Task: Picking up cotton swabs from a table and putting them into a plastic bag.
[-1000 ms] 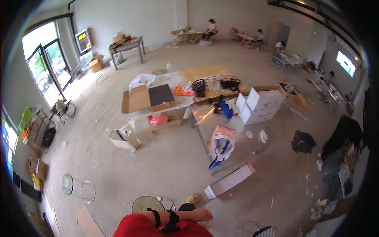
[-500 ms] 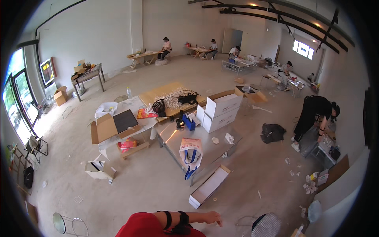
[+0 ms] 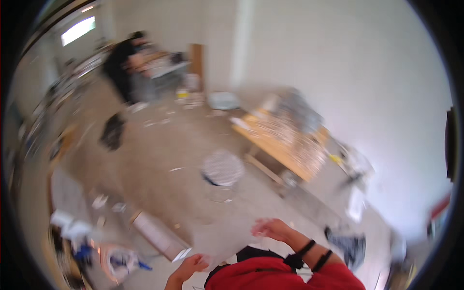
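Observation:
My left hand [image 3: 192,265] is low in the view, in front of my red shirt [image 3: 261,274], with its fingers smeared by motion. My right hand [image 3: 271,229] reaches inward from the right, its blurred fingers pointing left; black bands circle that arm. Between the hands the floor looks paler, possibly through something thin and translucent, but I cannot make it out. Beyond them stands a round stool [image 3: 222,168] with a pale, patterned seat. A long open cardboard box [image 3: 159,234] lies on the floor, nearest to my left hand.
A wooden table [image 3: 270,145] covered with small pale pieces and a grey plastic bag stands ahead right. A dark bag [image 3: 112,131] lies on the floor at left. A person in black [image 3: 121,65] bends over a far table. A white bag with blue handles [image 3: 118,263] is lower left.
My view has swung to the right, and the tables and cartons have slid to the left edge. Both hands now show in front of me, where only the right one did before.

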### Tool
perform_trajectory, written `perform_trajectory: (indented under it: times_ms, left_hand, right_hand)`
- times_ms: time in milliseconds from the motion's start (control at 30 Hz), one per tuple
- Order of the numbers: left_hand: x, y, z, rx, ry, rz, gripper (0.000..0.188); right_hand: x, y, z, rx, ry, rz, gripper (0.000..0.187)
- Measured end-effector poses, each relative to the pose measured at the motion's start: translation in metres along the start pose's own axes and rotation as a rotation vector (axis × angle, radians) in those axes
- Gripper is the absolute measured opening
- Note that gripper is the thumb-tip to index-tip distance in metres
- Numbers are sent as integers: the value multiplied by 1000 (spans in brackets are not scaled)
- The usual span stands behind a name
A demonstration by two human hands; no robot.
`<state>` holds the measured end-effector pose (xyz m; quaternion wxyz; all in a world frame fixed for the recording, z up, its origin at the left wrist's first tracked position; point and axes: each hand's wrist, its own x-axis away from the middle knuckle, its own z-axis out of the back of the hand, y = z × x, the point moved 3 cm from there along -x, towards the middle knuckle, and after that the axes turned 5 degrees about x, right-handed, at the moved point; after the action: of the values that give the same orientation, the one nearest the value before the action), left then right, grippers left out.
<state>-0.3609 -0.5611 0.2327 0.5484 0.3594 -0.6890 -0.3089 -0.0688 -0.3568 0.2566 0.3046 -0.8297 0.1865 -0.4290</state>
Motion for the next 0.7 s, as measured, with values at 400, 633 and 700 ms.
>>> perform_trajectory:
  times_ms: [400, 633, 700]
  left_hand:
    - [-171, 58, -89, 888, -161, 142, 26]
    - [-276, 111, -224, 708, -506, 256, 40]
    - [-311, 110, -266, 477, -505, 249, 45]
  right_hand:
    - [100, 65, 149, -254, 109, -3, 23]
    - [119, 9, 263, -678, 265, 257, 33]
    - [140, -33, 300, -757, 288, 436, 48]
